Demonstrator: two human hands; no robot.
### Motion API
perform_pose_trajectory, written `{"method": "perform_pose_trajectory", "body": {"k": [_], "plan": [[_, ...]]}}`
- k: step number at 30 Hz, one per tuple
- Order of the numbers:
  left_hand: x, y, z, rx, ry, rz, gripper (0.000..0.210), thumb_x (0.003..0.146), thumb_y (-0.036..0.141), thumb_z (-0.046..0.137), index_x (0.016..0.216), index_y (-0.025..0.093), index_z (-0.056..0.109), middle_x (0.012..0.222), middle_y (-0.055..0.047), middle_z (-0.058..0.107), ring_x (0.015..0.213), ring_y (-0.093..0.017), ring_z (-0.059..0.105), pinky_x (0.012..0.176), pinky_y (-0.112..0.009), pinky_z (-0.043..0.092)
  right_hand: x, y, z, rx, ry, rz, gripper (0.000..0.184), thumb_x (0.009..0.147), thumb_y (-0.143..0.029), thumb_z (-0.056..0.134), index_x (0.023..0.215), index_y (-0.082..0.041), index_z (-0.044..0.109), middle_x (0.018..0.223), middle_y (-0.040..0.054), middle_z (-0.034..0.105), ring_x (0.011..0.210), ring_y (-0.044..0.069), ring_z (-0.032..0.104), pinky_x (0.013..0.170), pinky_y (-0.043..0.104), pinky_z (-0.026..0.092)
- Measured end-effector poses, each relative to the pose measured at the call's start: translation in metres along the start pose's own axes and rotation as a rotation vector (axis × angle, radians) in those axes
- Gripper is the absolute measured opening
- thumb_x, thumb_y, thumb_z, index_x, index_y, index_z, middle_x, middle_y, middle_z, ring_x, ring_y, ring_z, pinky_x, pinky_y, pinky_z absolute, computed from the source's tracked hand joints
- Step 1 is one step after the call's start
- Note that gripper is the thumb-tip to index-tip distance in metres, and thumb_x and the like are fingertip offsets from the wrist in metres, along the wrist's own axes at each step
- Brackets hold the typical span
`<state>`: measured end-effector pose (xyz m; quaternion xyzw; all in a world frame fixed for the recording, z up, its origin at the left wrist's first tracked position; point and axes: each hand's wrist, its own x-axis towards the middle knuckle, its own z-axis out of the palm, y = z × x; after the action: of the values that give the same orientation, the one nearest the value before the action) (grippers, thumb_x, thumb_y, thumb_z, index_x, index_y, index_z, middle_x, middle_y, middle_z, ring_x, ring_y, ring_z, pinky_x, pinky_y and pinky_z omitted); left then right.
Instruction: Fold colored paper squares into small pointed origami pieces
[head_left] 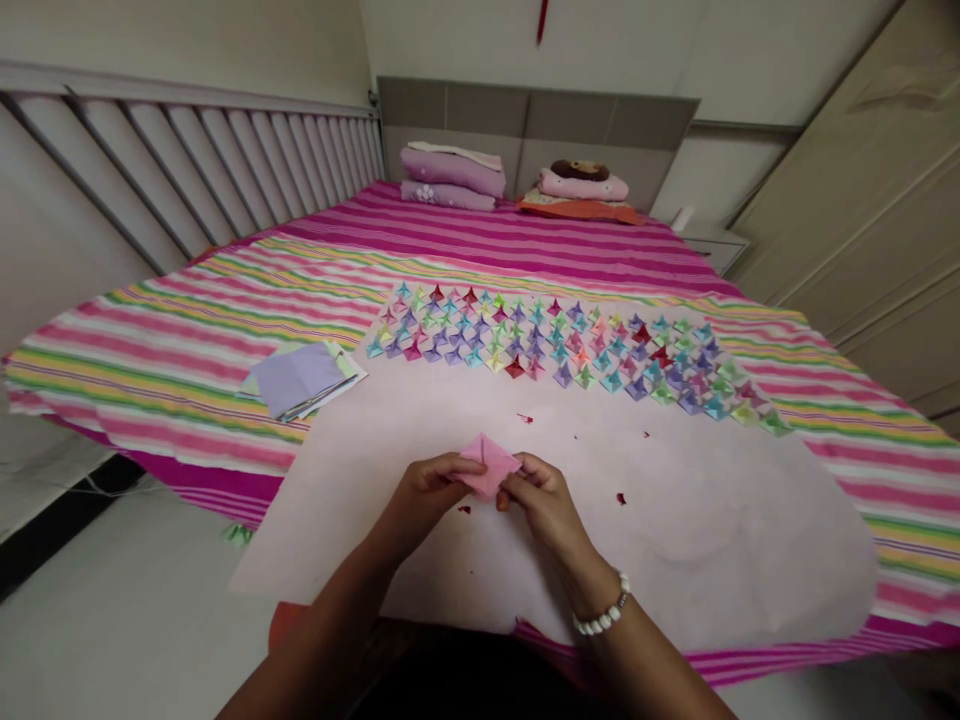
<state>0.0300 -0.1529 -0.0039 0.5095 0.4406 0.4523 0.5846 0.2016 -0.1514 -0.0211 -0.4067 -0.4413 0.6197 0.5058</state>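
Between my two hands is a pink folded paper, diamond-shaped with a crease line near its top corner. My left hand pinches its left corner between thumb and fingers. At the right corner, my right hand grips it the same way; a white bead bracelet circles that wrist. Both hands are above a large white paper sheet spread over the bed. Farther back on the sheet stand rows of small folded paper pieces in many colours.
A stack of coloured paper lies left of the sheet on the striped bedspread. Dark red scraps dot the sheet. Folded bedding is piled by the headboard. A green paper piece is on the floor.
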Motion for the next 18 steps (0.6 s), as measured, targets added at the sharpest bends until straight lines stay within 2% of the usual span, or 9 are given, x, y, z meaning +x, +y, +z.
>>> {"method": "perform_pose_trajectory", "body": {"k": [4, 10, 14, 18], "plan": [[-0.0009, -0.0007, -0.0024, 0.063, -0.042, 0.051, 0.016, 0.075, 0.023, 0.063, 0.084, 0.020, 0.076, 0.088, -0.004, 0.072, 0.081, -0.017, 0.063, 0.077, -0.031, 0.047, -0.0005, -0.0001, 0.0014, 0.035, 0.005, 0.011, 0.009, 0.073, -0.025, 0.066, 0.070, -0.017, 0.065, 0.049, -0.0027, 0.061, 0.047, 0.010, 0.051, 0.052, 0.023, 0.038], [-0.0044, 0.0033, -0.0026, 0.221, -0.106, 0.157, 0.025, 0.080, 0.019, 0.055, 0.095, 0.021, 0.074, 0.091, -0.006, 0.068, 0.078, -0.016, 0.063, 0.072, -0.031, 0.050, -0.0016, -0.0028, 0.0043, 0.111, 0.012, 0.062, 0.008, 0.072, -0.025, 0.066, 0.069, -0.017, 0.065, 0.050, -0.0029, 0.059, 0.047, 0.010, 0.051, 0.053, 0.023, 0.037], [-0.0068, 0.0078, -0.0015, 0.286, -0.114, 0.215, 0.028, 0.078, 0.020, 0.059, 0.103, 0.021, 0.072, 0.101, -0.008, 0.066, 0.083, -0.018, 0.063, 0.072, -0.031, 0.052, -0.0025, -0.0049, 0.0040, 0.183, -0.029, 0.044, 0.011, 0.074, -0.027, 0.061, 0.073, -0.016, 0.066, 0.051, -0.0002, 0.062, 0.048, 0.012, 0.054, 0.054, 0.025, 0.039], [-0.0057, 0.0091, 0.0002, 0.346, -0.054, 0.208, 0.022, 0.084, 0.028, 0.056, 0.093, 0.021, 0.075, 0.092, -0.006, 0.067, 0.085, -0.018, 0.063, 0.073, -0.030, 0.052, -0.0024, -0.0076, 0.0049, 0.168, -0.088, 0.018, 0.017, 0.077, -0.032, 0.062, 0.077, -0.016, 0.066, 0.053, 0.0003, 0.062, 0.050, 0.013, 0.055, 0.055, 0.025, 0.040]]}}
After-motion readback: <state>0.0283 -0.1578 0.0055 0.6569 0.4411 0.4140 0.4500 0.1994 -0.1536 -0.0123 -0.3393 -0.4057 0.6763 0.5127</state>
